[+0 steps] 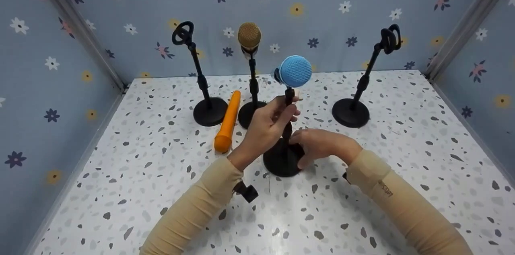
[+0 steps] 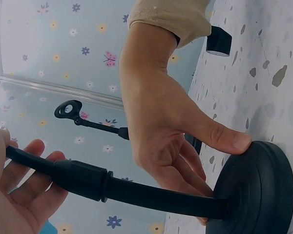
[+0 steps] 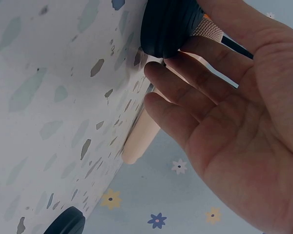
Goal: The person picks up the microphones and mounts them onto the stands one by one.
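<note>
In the head view a black microphone stand (image 1: 283,162) stands mid-table with a blue-headed microphone (image 1: 295,71) at its top. My left hand (image 1: 268,120) holds the pole just below that microphone, thumb and fingers about it. Down at the round base, my right hand (image 1: 322,144) grips the edge. The left wrist view shows the right thumb (image 2: 234,140) pressed on the base's rim, the other fingers reaching round behind the pole. From the right wrist, the fingertips (image 3: 156,70) lie close beside the base (image 3: 161,29). An orange microphone (image 1: 228,124) lies left of my left hand.
Behind stands another stand holding a gold-headed microphone (image 1: 249,35). Two stands with bare clips stand at the back left (image 1: 210,111) and back right (image 1: 350,113). A long peach-coloured thing (image 3: 141,134) shows in the right wrist view. Flowered walls (image 1: 273,13) enclose the speckled table (image 1: 161,190).
</note>
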Tool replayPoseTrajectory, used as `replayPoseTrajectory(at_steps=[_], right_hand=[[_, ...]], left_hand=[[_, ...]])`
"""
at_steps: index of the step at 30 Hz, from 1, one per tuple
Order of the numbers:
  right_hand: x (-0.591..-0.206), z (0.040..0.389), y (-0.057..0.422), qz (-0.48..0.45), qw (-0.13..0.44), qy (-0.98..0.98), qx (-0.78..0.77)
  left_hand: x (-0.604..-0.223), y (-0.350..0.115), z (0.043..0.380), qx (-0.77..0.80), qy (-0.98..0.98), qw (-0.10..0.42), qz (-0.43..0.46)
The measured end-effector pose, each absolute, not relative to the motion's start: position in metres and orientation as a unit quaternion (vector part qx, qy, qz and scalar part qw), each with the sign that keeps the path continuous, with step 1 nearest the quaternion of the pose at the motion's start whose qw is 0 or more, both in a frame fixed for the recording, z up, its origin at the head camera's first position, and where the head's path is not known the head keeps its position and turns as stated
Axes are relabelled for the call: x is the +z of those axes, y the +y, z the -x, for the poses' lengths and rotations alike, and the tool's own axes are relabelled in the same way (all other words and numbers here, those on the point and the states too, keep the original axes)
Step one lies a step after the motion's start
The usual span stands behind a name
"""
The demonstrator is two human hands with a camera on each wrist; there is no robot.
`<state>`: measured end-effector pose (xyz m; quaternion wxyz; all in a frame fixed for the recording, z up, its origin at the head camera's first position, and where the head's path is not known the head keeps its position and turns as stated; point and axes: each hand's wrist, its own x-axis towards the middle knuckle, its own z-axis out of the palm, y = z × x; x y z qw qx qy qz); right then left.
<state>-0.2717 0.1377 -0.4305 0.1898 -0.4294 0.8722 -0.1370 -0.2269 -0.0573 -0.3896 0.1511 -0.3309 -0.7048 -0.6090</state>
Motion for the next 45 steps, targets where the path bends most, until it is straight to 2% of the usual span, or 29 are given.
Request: replayPoseTrajectory(at_steps=[9,18,45], right_hand=[[-0.431,0.271,0.137,0.431,0.196,0.869,-0.145],[-0.432,0.27,0.136,0.434,0.188,0.869,-0.143],[-0.431,0.272,0.138,0.417,0.195,0.879,-0.128]], left_hand=[[-0.403,-0.061,0.224,-0.598,-0.711,0.101,0.356],[-0.396,-0.061,0.225,-0.584,-0.719,0.143,0.348],[-0.396,-0.062,0.228,-0.588,-0.712,0.137,0.358]])
